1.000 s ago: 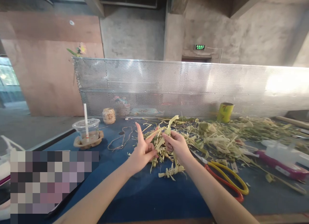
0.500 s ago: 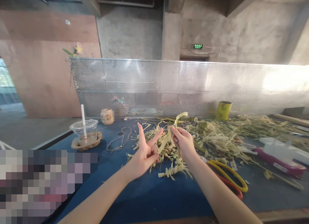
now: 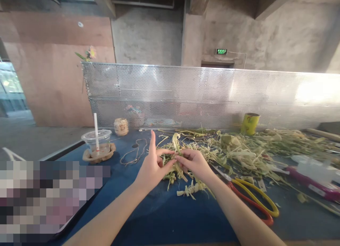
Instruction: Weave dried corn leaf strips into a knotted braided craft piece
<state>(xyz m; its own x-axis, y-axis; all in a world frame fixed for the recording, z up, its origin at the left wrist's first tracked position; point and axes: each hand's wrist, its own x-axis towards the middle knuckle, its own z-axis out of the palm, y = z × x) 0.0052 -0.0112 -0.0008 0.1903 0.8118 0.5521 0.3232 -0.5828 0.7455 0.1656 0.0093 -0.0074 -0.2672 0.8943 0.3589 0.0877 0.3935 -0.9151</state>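
Observation:
My left hand and my right hand meet above a blue table, both pinching the same pale yellow leaf strip. The strip curls up between the fingertips. My left index finger points straight up while the thumb and other fingers press the strip. My right fingers are closed round its lower part. Under the hands lies a heap of cut leaf strips.
Scissors with yellow and red handles lie right of my right arm. A wide pile of dried leaves covers the table's right. A plastic cup with a straw, a small jar, a yellow cup and a perforated metal screen stand behind.
My hands have come together and lowered slightly. The strip, earlier held up mainly by my right hand, is now pinched by both hands, and my left fingers have closed in.

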